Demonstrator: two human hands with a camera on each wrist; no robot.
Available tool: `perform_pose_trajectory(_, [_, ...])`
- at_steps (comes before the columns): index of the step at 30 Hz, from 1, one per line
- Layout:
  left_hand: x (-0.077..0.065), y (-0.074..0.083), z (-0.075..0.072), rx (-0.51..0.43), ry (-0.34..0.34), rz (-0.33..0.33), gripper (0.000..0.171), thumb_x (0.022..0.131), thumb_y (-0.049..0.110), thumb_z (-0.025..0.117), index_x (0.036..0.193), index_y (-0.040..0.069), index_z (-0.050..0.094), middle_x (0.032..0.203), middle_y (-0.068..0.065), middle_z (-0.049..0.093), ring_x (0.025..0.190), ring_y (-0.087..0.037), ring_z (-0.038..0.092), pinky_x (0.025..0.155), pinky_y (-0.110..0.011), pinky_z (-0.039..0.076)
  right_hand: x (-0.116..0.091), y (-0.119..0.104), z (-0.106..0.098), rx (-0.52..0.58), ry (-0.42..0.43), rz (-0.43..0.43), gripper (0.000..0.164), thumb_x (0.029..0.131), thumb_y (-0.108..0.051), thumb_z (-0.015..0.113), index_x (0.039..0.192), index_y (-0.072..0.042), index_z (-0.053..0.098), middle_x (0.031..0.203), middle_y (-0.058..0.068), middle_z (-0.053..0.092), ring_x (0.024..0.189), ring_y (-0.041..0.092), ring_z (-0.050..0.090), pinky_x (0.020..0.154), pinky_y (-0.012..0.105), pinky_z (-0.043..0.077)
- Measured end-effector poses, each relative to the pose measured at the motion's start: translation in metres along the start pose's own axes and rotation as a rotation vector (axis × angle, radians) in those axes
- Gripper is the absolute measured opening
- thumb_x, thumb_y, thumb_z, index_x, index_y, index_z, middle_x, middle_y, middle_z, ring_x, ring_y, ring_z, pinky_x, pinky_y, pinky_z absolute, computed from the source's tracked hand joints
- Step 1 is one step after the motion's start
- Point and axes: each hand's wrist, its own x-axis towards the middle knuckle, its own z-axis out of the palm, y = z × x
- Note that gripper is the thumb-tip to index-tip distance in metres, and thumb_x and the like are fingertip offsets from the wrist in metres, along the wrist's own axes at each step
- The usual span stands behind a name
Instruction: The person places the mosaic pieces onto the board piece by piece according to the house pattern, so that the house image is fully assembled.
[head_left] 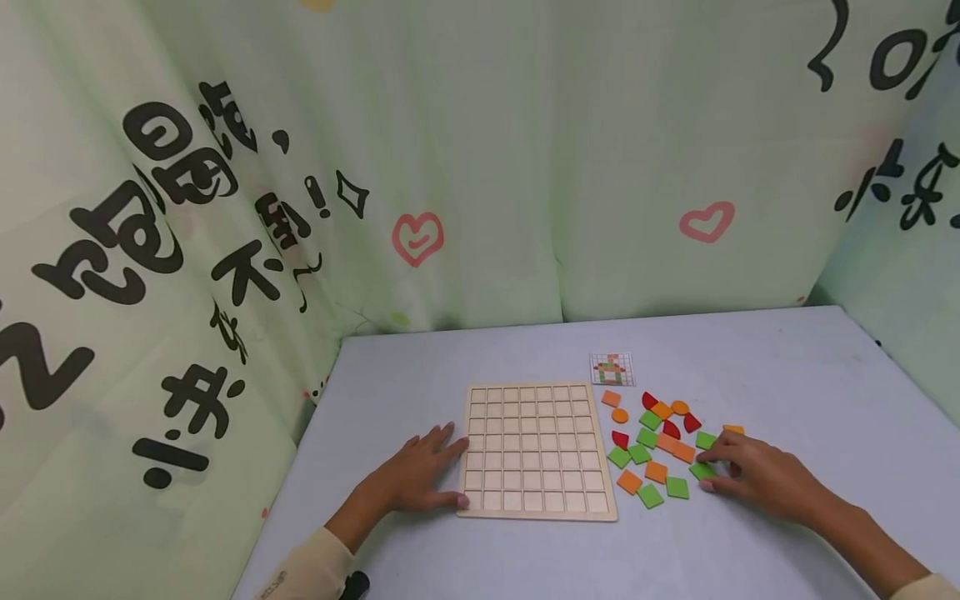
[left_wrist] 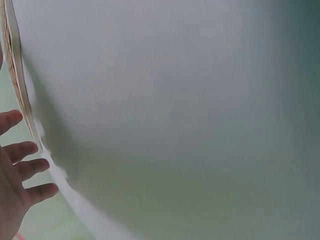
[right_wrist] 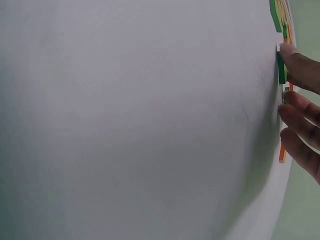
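Green tile [head_left: 702,472] lies between the right fingers [head_left: 722,452], whether pinched I cannot tell; spread left fingers [head_left: 452,450] touch the board [head_left: 532,459].

Head view: above the near side of the table [head_left: 465,562], facing forward and down; widest, reaching the curtain [head_left: 487,125]. Left wrist: close, low, table filling most of frame; shares left hand [head_left: 423,471] and board [head_left: 536,450] edge with head. Right wrist: likewise close, low; shares right hand [head_left: 765,479] and tiles [head_left: 677,487], at frame right.

Gridded board [head_left: 537,454] beside scattered tiles [head_left: 666,443]
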Motion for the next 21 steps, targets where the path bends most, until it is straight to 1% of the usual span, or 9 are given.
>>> perform_pose_trajectory(3, [0.0004, 0.0003, 0.0019, 0.001, -0.006, 0.001, 0.094, 0.085, 0.077, 0.056, 0.157, 0.021, 0.035, 0.165, -0.014, 0.028, 0.150, -0.037, 0.030, 0.115, -0.058, 0.033, 0.0009, -0.0002, 0.0020, 0.019, 0.003, 0.001, 0.034, 0.076, -0.037, 0.085, 0.102, -0.016, 0.079, 0.089, -0.011, 0.056, 0.070, -0.002, 0.042, 0.055, 0.020, 0.037])
perform_pose_trajectory(5, [0.0002, 0.0009, 0.0019, -0.005, -0.010, 0.004, 0.094, 0.085, 0.076, 0.057, 0.157, 0.021, 0.035, 0.165, -0.014, 0.028, 0.150, -0.037, 0.030, 0.116, -0.058, 0.033, 0.0015, -0.0002, 0.0027, 0.025, 0.004, 0.004, 0.033, 0.076, -0.035, 0.086, 0.101, -0.016, 0.078, 0.090, -0.011, 0.058, 0.071, -0.002, 0.043, 0.056, 0.019, 0.039])
perform_pose_trajectory(10, [0.0004, 0.0021, 0.0022, -0.004, -0.017, 0.005, 0.094, 0.085, 0.077, 0.056, 0.158, 0.022, 0.033, 0.166, -0.013, 0.026, 0.151, -0.036, 0.029, 0.116, -0.058, 0.032, 0.0027, -0.0011, 0.0027, 0.064, -0.012, 0.034, 0.033, 0.076, -0.031, 0.086, 0.102, -0.015, 0.074, 0.093, -0.009, 0.064, 0.074, 0.003, 0.046, 0.059, 0.020, 0.041])
perform_pose_trajectory(14, [0.0006, 0.0038, 0.0014, -0.013, -0.025, 0.005, 0.094, 0.084, 0.076, 0.057, 0.158, 0.022, 0.033, 0.166, -0.013, 0.026, 0.151, -0.036, 0.028, 0.116, -0.058, 0.032, 0.0031, -0.0033, 0.0015, 0.108, -0.033, 0.064, 0.034, 0.076, -0.030, 0.086, 0.103, -0.015, 0.070, 0.092, -0.009, 0.065, 0.075, 0.005, 0.048, 0.060, 0.020, 0.043])
perform_pose_trajectory(17, [0.0011, 0.0050, 0.0007, -0.023, -0.036, 0.002, 0.095, 0.084, 0.076, 0.058, 0.158, 0.022, 0.033, 0.166, -0.012, 0.025, 0.152, -0.036, 0.027, 0.117, -0.058, 0.031, 0.0028, -0.0041, 0.0008, 0.128, -0.041, 0.070, 0.033, 0.078, -0.029, 0.085, 0.103, -0.015, 0.069, 0.086, -0.010, 0.062, 0.073, 0.003, 0.048, 0.060, 0.020, 0.043])
perform_pose_trajectory(20, [0.0019, 0.0052, 0.0008, -0.016, -0.042, -0.001, 0.098, 0.083, 0.077, 0.058, 0.159, 0.021, 0.032, 0.167, -0.012, 0.024, 0.153, -0.035, 0.026, 0.118, -0.057, 0.030, 0.0026, -0.0039, 0.0007, 0.135, -0.046, 0.055, 0.032, 0.079, -0.028, 0.084, 0.104, -0.015, 0.070, 0.082, -0.010, 0.058, 0.071, 0.002, 0.046, 0.059, 0.020, 0.042])
perform_pose_trajectory(21, [0.0022, 0.0050, 0.0010, -0.011, -0.043, -0.002, 0.099, 0.083, 0.078, 0.058, 0.159, 0.020, 0.031, 0.167, -0.012, 0.024, 0.153, -0.034, 0.026, 0.118, -0.057, 0.030, 0.0030, -0.0040, 0.0009, 0.141, -0.047, 0.061, 0.031, 0.079, -0.028, 0.084, 0.104, -0.016, 0.070, 0.081, -0.010, 0.057, 0.070, 0.002, 0.045, 0.059, 0.020, 0.042])
